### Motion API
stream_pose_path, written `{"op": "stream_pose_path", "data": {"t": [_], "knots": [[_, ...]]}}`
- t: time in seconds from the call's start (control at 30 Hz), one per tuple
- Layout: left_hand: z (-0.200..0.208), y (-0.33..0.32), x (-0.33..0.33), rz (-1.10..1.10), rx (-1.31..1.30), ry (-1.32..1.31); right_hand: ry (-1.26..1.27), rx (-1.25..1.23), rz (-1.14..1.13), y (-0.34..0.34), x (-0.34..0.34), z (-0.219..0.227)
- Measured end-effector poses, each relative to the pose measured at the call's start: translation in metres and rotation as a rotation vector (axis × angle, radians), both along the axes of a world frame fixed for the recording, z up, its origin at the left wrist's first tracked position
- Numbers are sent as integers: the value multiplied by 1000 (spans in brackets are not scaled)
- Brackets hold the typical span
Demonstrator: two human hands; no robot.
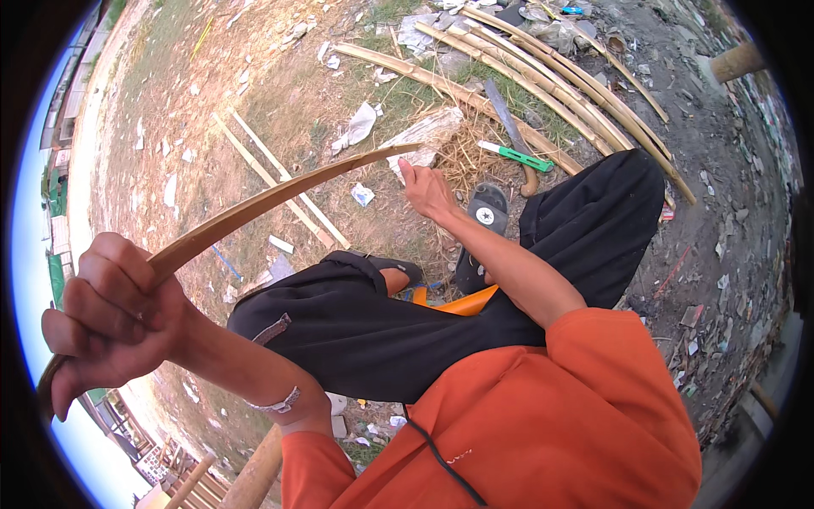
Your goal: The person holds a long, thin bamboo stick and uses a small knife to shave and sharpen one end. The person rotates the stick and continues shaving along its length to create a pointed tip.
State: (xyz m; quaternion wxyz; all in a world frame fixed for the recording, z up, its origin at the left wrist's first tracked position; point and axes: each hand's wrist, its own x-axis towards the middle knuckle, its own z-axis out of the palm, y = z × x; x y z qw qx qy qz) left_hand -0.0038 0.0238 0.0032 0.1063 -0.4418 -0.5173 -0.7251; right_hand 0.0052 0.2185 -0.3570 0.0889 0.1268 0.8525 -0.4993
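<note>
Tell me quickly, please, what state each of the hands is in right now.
Left hand: closed around a bamboo strip.
Right hand: partly curled near the strip's far end; whether it grips anything cannot be told.

Round white emblem [485, 216] with a star on the dark sandal [480, 239], no readable lettering

— Report limb positions.
— My left hand [123, 310] is raised at far left, fingers [89, 301] curled closed, elbow [312, 417] bent.
— And the opposite side?
— My right forearm [509, 265] extends forward and inward; the right hand [431, 192] has its thumb [406, 172] pointing forward, its fingers partly curled.
</note>
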Motion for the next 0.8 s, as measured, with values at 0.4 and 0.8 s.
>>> {"op": "stream_pose_path", "data": {"t": [0.4, 0.8], "knots": [[-2, 14, 2, -38, 82, -8, -291, 150, -50, 20, -29, -42], [-6, -14, -2, 39, 54, -21, -21, -121, 122, 0, -6, 66]]}}
